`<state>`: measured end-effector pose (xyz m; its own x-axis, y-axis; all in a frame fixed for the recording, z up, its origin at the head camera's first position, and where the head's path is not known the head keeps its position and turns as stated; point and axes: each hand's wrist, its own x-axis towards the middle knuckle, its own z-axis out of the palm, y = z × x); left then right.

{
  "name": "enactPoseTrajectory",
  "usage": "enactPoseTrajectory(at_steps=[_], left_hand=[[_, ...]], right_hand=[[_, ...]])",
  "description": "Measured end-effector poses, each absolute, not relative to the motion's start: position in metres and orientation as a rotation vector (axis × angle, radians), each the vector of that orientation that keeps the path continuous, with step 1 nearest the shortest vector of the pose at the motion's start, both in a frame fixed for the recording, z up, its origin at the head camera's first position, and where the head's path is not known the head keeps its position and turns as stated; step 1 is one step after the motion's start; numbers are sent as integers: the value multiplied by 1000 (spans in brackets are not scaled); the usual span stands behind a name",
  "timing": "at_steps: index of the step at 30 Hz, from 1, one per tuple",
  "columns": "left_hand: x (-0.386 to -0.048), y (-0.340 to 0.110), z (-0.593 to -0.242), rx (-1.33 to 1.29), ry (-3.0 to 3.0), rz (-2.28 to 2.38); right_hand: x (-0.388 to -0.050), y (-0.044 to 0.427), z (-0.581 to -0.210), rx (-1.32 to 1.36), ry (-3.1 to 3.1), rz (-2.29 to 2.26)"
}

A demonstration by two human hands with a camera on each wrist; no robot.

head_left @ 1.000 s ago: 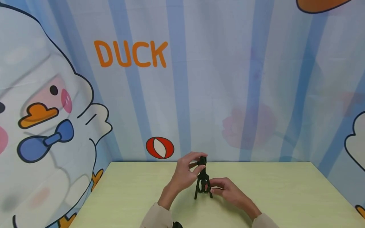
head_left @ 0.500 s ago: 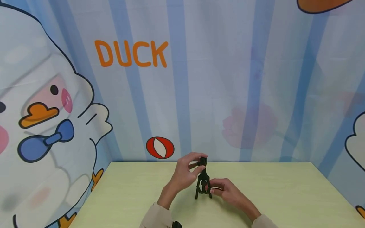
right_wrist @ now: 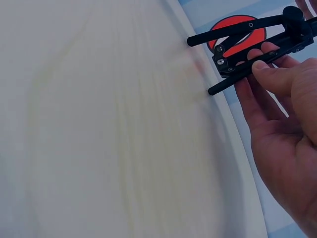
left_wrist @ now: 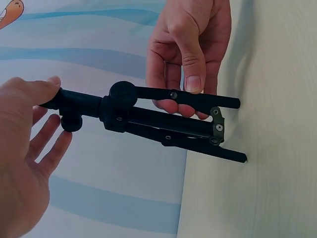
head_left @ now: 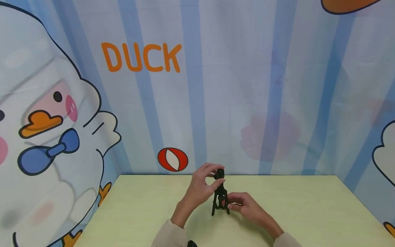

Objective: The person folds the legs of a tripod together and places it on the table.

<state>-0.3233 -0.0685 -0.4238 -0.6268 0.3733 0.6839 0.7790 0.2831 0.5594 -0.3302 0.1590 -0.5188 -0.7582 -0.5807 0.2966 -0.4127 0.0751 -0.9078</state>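
A small black tripod (head_left: pixel 220 197) stands upright on the table, its legs folded close together. My left hand (head_left: pixel 199 188) holds its top between thumb and fingers; in the left wrist view that hand (left_wrist: pixel 25 144) has the thumb or a finger at the tripod's end and others beside a round knob (left_wrist: pixel 71 123). Low on the right side, my right hand (head_left: pixel 248 207) pinches one leg. The right wrist view shows the thumb of that hand (right_wrist: pixel 287 109) on the leg (right_wrist: pixel 237 78), with fingers behind it.
The pale yellow-green table (head_left: pixel 148 202) ends at a blue striped cloth backdrop (head_left: pixel 228 103) with duck pictures. A small dark object (head_left: pixel 192 244) shows at the bottom edge beside the left sleeve (head_left: pixel 171 235).
The fingers of my left hand have shifted slightly at the tripod's top, the thumb a little further right. The tripod's legs have turned slightly, and the right hand keeps its place.
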Motion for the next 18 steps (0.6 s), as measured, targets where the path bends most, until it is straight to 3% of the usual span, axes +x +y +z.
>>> enactPoseTrajectory(at_steps=[12,18], left_hand=[[-320,-69,-420,-1038,-2185,-1365],[-320,-72,-417,-1041,-2193,-1442]], right_hand=[[-328,161,-514,-987,2256,-1740],[-328,166,-514,-846,2414,-1751]])
